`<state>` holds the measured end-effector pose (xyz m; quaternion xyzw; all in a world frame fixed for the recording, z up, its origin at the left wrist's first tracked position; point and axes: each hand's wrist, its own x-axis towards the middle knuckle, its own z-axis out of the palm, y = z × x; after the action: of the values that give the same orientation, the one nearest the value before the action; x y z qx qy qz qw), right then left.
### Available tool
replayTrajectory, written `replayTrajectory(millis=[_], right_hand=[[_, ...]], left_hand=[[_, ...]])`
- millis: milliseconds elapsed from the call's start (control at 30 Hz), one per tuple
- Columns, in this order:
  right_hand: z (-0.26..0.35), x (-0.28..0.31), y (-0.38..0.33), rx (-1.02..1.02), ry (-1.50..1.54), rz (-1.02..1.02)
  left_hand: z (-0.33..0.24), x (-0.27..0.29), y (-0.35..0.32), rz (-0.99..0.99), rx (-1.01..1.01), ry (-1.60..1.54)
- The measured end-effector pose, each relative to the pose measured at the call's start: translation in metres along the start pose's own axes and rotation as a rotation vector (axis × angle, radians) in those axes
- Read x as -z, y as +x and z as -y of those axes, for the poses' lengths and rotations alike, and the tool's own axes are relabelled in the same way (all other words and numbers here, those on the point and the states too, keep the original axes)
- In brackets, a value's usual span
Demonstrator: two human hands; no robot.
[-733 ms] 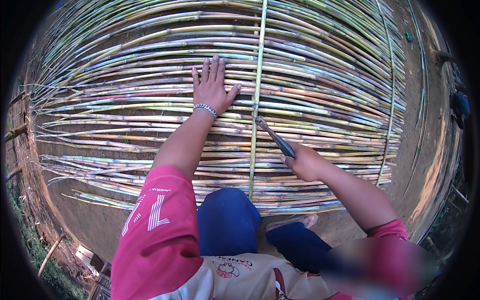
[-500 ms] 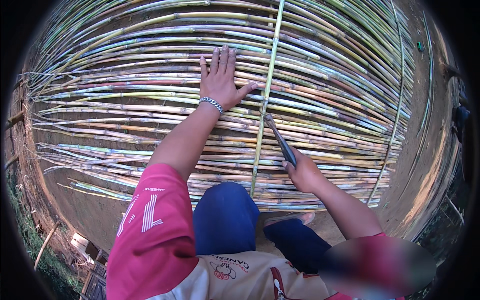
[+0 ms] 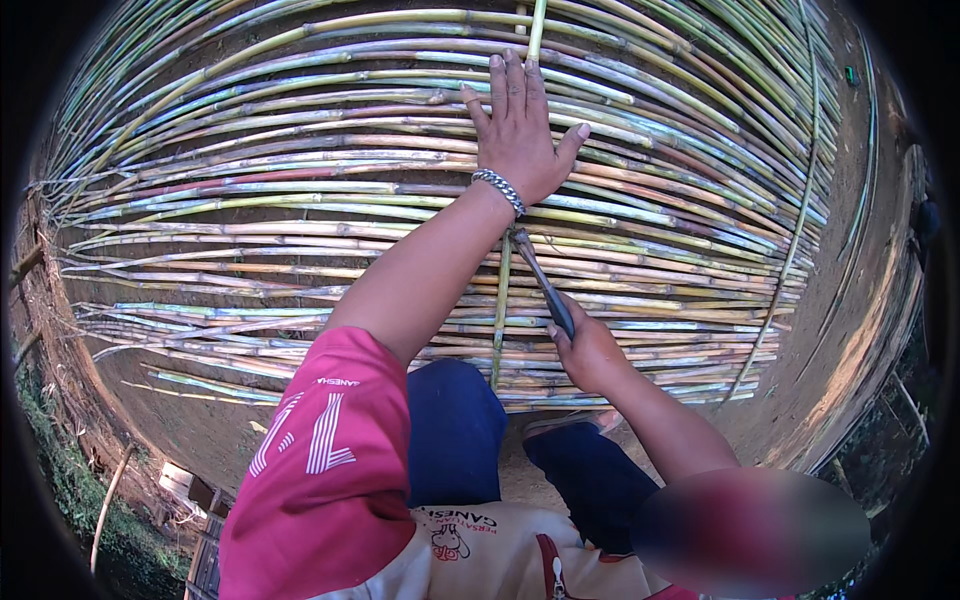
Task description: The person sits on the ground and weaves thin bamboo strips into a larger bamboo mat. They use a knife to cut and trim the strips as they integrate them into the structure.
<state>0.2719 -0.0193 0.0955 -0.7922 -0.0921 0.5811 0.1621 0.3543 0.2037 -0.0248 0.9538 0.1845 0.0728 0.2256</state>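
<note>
Our left hand (image 3: 520, 135) has slid further up the canes (image 3: 300, 230), spread flat; our right hand (image 3: 585, 350) grips a tool (image 3: 540, 280)

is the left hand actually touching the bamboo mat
Touching. The head view shows the left hand pressed flat, fingers spread, on the bamboo mat, with no gap visible beneath the palm.

Rows of bamboo canes (image 3: 300, 200) streaked green, yellow, purple and pale blue over brown soil (image 3: 850, 300). Silver chain bracelet (image 3: 498, 190) at twelve o'clock. Pink sleeve (image 3: 320, 480) with white stripes at seven o'clock, beside dark blue trousers (image 3: 455, 430).
</note>
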Motion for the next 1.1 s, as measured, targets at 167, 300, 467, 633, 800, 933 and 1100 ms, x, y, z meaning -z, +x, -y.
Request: replayTrajectory(millis=[167, 300, 467, 633, 800, 933, 1100], right_hand=[[0.0, 0.013, 0.0, 0.034, 0.024, 0.026], [-0.007, 0.019, 0.002, 0.044, 0.046, 0.081], [-0.008, 0.02, 0.006, 0.032, 0.093, 0.111], [0.001, 0.023, -0.003, -0.015, 0.067, 0.156], [0.004, 0.017, -0.005, 0.037, 0.025, 0.07], [0.0, 0.021, -0.005, 0.106, -0.013, 0.027], [-0.007, 0.013, -0.006, 0.118, -0.004, -0.01]], left_hand=[[-0.009, -0.018, 0.011, 0.07, 0.037, 0.036], [-0.01, -0.019, 0.01, 0.089, 0.054, 0.038], [-0.008, -0.017, 0.011, 0.07, 0.013, 0.038], [-0.01, -0.016, 0.01, 0.077, 0.016, 0.022], [-0.004, -0.013, 0.01, 0.021, -0.01, 0.009], [0.026, 0.005, -0.023, -0.085, -0.073, -0.063], [0.085, 0.035, -0.077, -0.114, -0.071, 0.003]])
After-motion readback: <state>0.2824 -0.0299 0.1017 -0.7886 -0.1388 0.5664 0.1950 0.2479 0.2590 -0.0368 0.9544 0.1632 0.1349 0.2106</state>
